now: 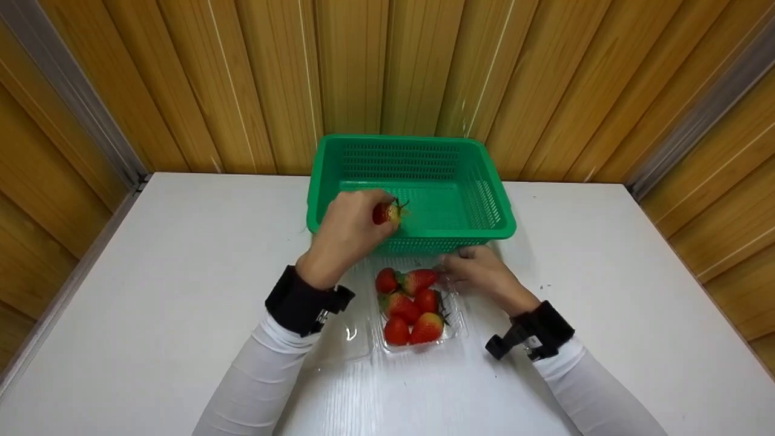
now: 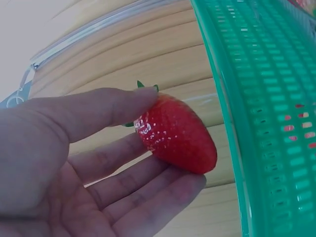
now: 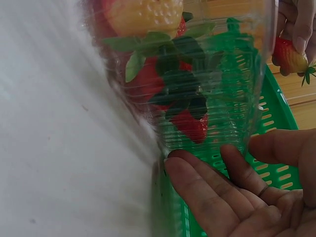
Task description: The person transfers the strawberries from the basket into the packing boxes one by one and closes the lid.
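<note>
My left hand [image 1: 348,233] pinches a strawberry [image 2: 177,133] between thumb and fingertips, over the front left part of a green basket [image 1: 363,233]. The berry is red, paler near its green leaves. In front of the basket stands a clear plastic box [image 1: 463,330] holding several strawberries [image 1: 427,327]. My right hand [image 1: 481,272] is at the box's far right corner. In the right wrist view its fingers [image 3: 200,190] are fairly straight and touch the box wall low down, with the thumb near the rim.
A clear lid [image 1: 342,339] lies flat to the left of the box, partly under my left forearm. The white table [image 1: 200,260] meets wood-look panel walls [image 1: 351,66] at the back, with more panels at both sides. The basket stands near the back wall.
</note>
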A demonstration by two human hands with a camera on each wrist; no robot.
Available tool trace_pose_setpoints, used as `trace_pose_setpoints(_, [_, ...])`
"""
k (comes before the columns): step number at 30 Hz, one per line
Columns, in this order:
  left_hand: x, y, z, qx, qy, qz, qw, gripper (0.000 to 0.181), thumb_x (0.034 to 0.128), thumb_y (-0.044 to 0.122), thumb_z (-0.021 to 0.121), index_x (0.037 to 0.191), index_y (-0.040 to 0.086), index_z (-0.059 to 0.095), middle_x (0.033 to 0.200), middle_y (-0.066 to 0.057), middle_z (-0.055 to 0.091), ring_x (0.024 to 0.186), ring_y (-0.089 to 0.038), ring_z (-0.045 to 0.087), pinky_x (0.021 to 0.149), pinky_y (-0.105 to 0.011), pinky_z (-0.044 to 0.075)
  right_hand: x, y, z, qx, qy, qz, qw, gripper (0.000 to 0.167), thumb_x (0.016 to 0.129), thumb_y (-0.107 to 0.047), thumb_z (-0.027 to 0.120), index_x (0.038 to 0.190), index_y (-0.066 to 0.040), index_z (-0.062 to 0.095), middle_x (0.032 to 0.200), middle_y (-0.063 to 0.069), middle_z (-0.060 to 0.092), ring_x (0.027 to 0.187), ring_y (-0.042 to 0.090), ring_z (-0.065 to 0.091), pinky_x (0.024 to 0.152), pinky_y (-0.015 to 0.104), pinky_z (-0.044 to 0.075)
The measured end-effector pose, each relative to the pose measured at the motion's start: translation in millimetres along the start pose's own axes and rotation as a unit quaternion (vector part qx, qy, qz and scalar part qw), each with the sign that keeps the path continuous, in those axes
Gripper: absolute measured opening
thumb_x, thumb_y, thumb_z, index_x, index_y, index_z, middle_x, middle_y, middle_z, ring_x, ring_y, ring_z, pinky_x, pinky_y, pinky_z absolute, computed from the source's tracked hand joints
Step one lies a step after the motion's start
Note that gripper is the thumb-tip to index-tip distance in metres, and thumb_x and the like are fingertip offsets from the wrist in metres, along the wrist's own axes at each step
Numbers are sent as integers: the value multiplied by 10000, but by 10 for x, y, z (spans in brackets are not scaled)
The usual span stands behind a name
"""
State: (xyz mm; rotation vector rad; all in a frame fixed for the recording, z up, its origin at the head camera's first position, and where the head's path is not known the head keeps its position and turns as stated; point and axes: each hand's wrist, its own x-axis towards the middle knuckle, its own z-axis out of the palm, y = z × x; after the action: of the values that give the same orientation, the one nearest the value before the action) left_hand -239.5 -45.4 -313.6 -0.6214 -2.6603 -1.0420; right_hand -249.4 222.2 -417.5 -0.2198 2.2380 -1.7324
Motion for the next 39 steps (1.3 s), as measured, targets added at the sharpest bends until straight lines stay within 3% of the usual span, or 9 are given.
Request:
trace_pose_setpoints(13, [-36,84,65,-352,-668,356,9965,281,939,71,796,1195,-39,764,1044,-132,761,872,-238,663,765,-350,575,-10,1,-7,-107,-75,-208,9997,397,1046,-153,643,1315,135,595,1181,234,731,928,228,734,807,343,597])
trace_pose_setpoints(20, [-49,103,147,-333,-758,426,9957,245,934,46,791,1166,-32,774,1013,-127,759,865,-245,672,767,-351,578,3,8,1,-132,-66,-228,9996,385,1054,-139,627,1330,127,596,1197,241,725,976,288,738,845,387,600])
trace_pose_setpoints(30, [-52,136,243,-106,-970,394,9945,193,924,27,758,1113,8,793,941,-87,750,822,-217,642,730,-336,560,1,2,12,-86,54,46,9999,375,1054,-208,640,1254,107,663,1152,179,751,1011,253,723,882,370,584])
trace_pose_setpoints(35, [-53,150,278,-10,-1032,389,9939,231,925,45,771,1152,10,790,995,-89,761,869,-218,654,757,-340,567,-11,-14,10,-108,58,2,9999,375,1051,-231,654,1242,91,677,1148,169,748,1025,271,711,884,380,578])
trace_pose_setpoints(39, [-58,162,295,63,-1048,485,9933,191,909,47,787,1098,14,797,949,-74,750,837,-204,634,739,-336,546,-9,-24,6,-287,125,-56,9995,350,1047,-214,657,1227,84,690,1138,158,749,1023,273,707,873,374,574])
